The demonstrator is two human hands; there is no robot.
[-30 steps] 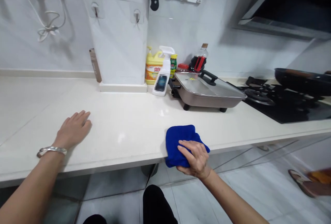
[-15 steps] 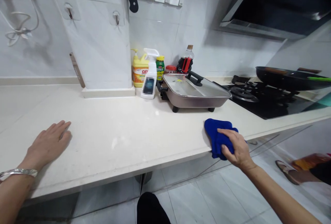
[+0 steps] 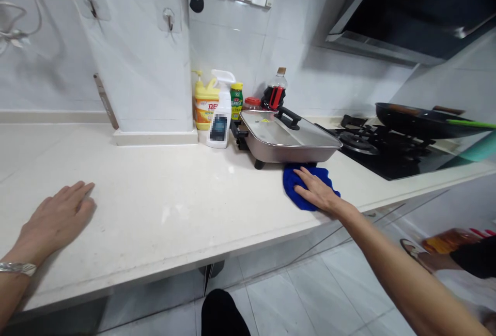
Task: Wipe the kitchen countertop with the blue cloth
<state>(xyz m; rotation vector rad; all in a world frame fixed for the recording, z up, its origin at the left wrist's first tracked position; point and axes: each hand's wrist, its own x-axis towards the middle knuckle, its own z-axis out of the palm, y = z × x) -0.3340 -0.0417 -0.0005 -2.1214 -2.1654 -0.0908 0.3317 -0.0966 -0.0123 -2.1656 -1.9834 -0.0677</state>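
My right hand (image 3: 315, 191) presses a blue cloth (image 3: 294, 191) onto the white countertop (image 3: 201, 196), thumb and fingers over its top. The cloth's far edge reaches the front of a rectangular electric pan (image 3: 287, 154), which has a glass lid and a black handle. At the left, my left hand (image 3: 58, 214) lies palm down on the countertop with fingers stretched out and holds nothing. A silver bracelet (image 3: 17, 269) is on that wrist.
Behind the pan stand a white spray bottle (image 3: 219, 113), a yellow detergent jug (image 3: 203, 106), a green bottle (image 3: 236, 99) and a dark sauce bottle (image 3: 274, 93). A wok (image 3: 422, 121) sits on the gas stove (image 3: 372, 155). Another person's foot (image 3: 414, 253) shows at lower right.
My right hand has moved the cloth from the counter's front edge leftward and away from me, up against the pan; the cloth now lies flatter. My left hand stays resting on the counter.
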